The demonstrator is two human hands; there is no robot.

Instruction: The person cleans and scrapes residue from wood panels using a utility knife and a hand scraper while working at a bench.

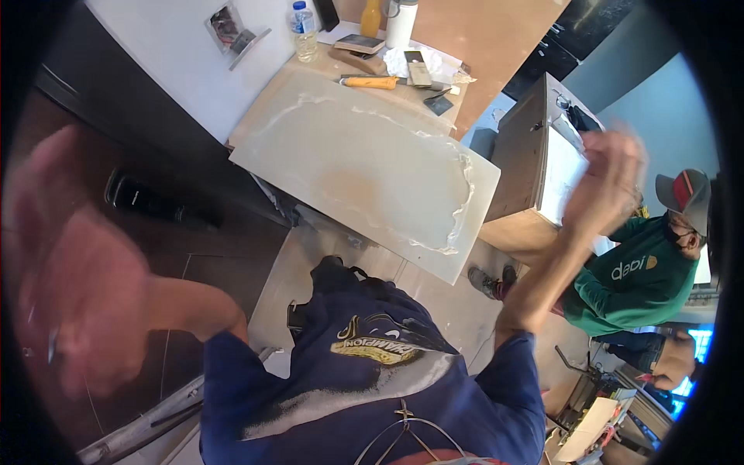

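Note:
A pale rectangular panel (349, 167) lies tilted across a wooden worktop, with an uneven whitish bead of paste or glue running near its edges. A brownish patch shows at its middle. My left hand (93, 302) is raised at the far left, large and smeared by motion, apart from the panel. A small shiny spot shows on it, too blurred to name. On the other side my right hand (608, 178) is lifted beyond the panel's right end, its fingers stretched upward and somewhat blurred. Nothing shows in it, and it touches neither the panel nor the cabinet behind it.
On the worktop (256, 116) stand a clear bottle (304, 32), an orange bottle (370, 17) and a white flask (401, 25). Near them lie an orange-handled tool (370, 81) and sanding blocks (360, 44). A wooden cabinet (515, 155) and a person in green (643, 271) are at right.

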